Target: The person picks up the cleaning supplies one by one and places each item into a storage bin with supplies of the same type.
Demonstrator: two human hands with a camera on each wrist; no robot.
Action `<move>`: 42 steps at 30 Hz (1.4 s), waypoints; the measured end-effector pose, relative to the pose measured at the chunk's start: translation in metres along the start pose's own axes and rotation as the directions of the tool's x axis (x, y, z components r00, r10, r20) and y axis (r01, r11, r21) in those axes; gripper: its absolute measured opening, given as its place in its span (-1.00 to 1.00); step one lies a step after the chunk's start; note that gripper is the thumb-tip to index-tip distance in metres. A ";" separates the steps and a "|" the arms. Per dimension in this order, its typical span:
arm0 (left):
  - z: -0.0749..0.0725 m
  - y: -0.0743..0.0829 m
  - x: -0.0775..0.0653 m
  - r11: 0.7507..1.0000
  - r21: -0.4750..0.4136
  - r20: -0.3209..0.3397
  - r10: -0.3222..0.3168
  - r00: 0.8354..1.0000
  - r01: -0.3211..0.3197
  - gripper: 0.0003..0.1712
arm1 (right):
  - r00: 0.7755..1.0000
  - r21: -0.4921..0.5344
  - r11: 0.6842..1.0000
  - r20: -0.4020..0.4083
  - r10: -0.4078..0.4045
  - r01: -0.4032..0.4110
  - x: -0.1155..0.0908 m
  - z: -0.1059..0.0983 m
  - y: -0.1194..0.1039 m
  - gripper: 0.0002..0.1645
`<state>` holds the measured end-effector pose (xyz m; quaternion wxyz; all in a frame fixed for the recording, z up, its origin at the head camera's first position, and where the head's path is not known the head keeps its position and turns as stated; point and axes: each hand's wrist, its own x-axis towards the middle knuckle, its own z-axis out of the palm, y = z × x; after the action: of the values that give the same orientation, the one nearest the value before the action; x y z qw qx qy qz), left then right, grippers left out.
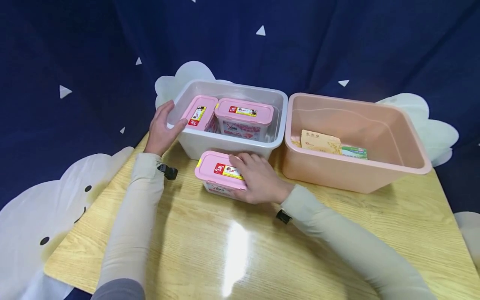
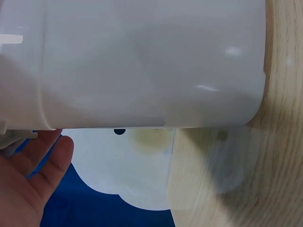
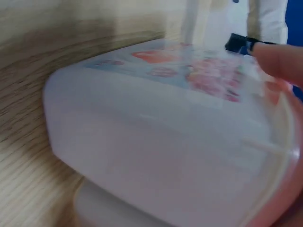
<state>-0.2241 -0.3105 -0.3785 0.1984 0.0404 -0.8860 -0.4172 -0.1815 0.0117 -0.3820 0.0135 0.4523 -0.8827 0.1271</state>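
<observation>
My right hand (image 1: 260,177) grips a pink-lidded OMO detergent tub (image 1: 215,168) at its right end, thumb on the front side and fingers across the lid. The tub is upright in front of a white plastic bin (image 1: 225,140); its pale end wall (image 3: 142,132) fills much of the right wrist view. I cannot tell whether its base touches the table. At the bin's left front corner, my left hand (image 1: 165,129) rests against the rim, fingers spread and fairly straight. Inside the bin stand two similar tubs, one lengthwise at left (image 1: 200,110) and one crosswise (image 1: 245,111).
A peach plastic bin (image 1: 337,168) stands right beside the white one. In it lie a beige packet (image 1: 320,141) and a green packet (image 1: 354,152). Both bins are near the back of the wooden table (image 1: 195,241), before a dark blue curtain (image 1: 225,37) with cloud shapes.
</observation>
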 end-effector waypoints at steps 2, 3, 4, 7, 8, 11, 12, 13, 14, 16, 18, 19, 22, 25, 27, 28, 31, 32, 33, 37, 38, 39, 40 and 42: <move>0.001 0.003 0.002 1.000 0.002 0.008 0.006 1.000 -0.006 -0.12 | 1.000 0.004 1.000 0.007 0.021 -0.021 -0.001 -0.001 -0.001 0.11; 0.001 0.003 0.003 1.000 0.005 0.010 0.010 1.000 -0.010 -0.12 | 0.999 0.012 0.999 0.012 0.039 -0.039 -0.001 -0.002 -0.001 0.12; 0.002 0.004 0.004 1.000 0.005 0.006 0.018 1.000 -0.018 -0.12 | 0.998 0.022 0.998 0.014 0.056 -0.056 0.000 -0.002 -0.001 0.12; 0.001 0.002 0.003 1.000 0.003 -0.016 0.031 0.999 -0.031 -0.13 | 0.996 0.077 0.993 0.022 0.085 -0.086 0.004 -0.003 0.000 0.15; 0.000 0.001 0.002 0.999 0.001 -0.023 0.032 0.999 -0.032 -0.14 | 0.996 0.096 0.992 0.022 0.085 -0.087 0.004 -0.004 0.000 0.16; 0.000 0.000 0.001 1.000 0.006 -0.023 0.029 0.999 -0.029 -0.13 | 0.998 0.122 0.991 0.021 0.057 -0.059 0.001 -0.005 0.001 0.17; 0.001 -0.001 0.000 1.000 0.008 -0.015 0.024 1.000 -0.024 -0.13 | 0.999 0.124 0.991 0.023 0.045 -0.048 -0.002 -0.006 0.001 0.16; 0.001 -0.001 0.000 1.000 0.006 -0.014 0.024 1.000 -0.024 -0.13 | 0.999 0.127 0.991 0.027 0.030 -0.033 -0.004 -0.007 0.001 0.15; 0.001 -0.001 0.000 1.000 0.006 -0.014 0.026 1.000 -0.026 -0.12 | 0.999 0.126 0.992 0.033 0.014 -0.018 -0.007 -0.009 0.001 0.14; 0.001 0.000 0.000 1.000 0.008 -0.014 0.028 1.000 -0.028 -0.13 | 0.999 0.131 0.991 0.035 -0.024 0.019 -0.012 -0.012 0.000 0.13; 0.000 0.000 0.000 0.999 0.006 -0.019 0.035 0.999 -0.035 -0.13 | 0.998 0.137 0.989 0.027 -0.061 0.057 -0.017 -0.018 -0.001 0.10; 0.000 0.000 0.000 0.999 0.006 -0.024 0.045 0.999 -0.045 -0.14 | 0.997 0.135 0.988 0.020 -0.076 0.072 -0.019 -0.020 -0.001 0.09; 0.000 0.001 0.002 0.998 0.007 -0.025 0.057 0.998 -0.056 -0.13 | 0.993 0.110 0.987 -0.008 -0.114 0.114 -0.023 -0.028 -0.002 0.05; 0.001 0.000 0.002 0.998 0.012 -0.028 0.056 0.998 -0.056 -0.13 | 0.989 0.088 0.985 -0.018 -0.146 0.147 -0.026 -0.034 -0.001 0.03; 0.002 0.000 0.001 0.999 0.016 -0.024 0.045 0.999 -0.045 -0.12 | 0.987 0.080 0.983 -0.015 -0.163 0.163 -0.028 -0.037 0.000 0.03; 0.002 -0.001 0.000 0.999 0.013 -0.024 0.045 0.999 -0.045 -0.13 | 0.985 0.077 0.982 -0.011 -0.170 0.170 -0.029 -0.038 0.001 0.04; 0.002 -0.001 0.000 0.999 0.008 -0.015 0.036 0.999 -0.036 -0.13 | 0.983 0.066 0.981 0.004 -0.183 0.182 -0.032 -0.041 0.001 0.05; 0.002 -0.001 0.000 0.999 0.005 -0.013 0.037 0.999 -0.037 -0.13 | 0.983 0.063 0.981 0.009 -0.185 0.184 -0.033 -0.043 0.001 0.05; 0.002 0.000 0.000 0.999 0.004 -0.011 0.038 0.999 -0.038 -0.13 | 0.982 0.061 0.981 0.013 -0.187 0.186 -0.035 -0.044 0.001 0.05; 0.002 0.000 0.001 0.999 -0.001 -0.014 0.043 0.999 -0.043 -0.12 | 0.979 0.060 0.978 0.017 -0.203 0.201 -0.039 -0.056 0.000 0.08; 0.002 -0.001 0.001 0.999 0.000 -0.018 0.046 0.999 -0.046 -0.12 | 0.977 0.059 0.976 0.012 -0.212 0.211 -0.040 -0.059 0.000 0.09; 0.001 -0.001 0.000 0.999 0.001 -0.021 0.047 0.999 -0.047 -0.12 | 0.975 0.055 0.974 0.008 -0.221 0.220 -0.041 -0.063 -0.001 0.10; 0.001 -0.001 0.000 0.999 -0.001 -0.021 0.047 0.999 -0.047 -0.12 | 0.973 0.052 0.972 0.003 -0.231 0.231 -0.042 -0.067 -0.001 0.11; 0.000 -0.002 0.000 0.999 0.001 -0.021 0.043 0.999 -0.043 -0.12 | 0.967 0.040 0.967 -0.004 -0.253 0.253 -0.044 -0.075 -0.002 0.12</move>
<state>-0.2240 -0.3113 -0.3798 0.2166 0.0259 -0.8846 -0.4121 -0.1611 0.0630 -0.3154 0.0198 0.5614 -0.8151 0.1418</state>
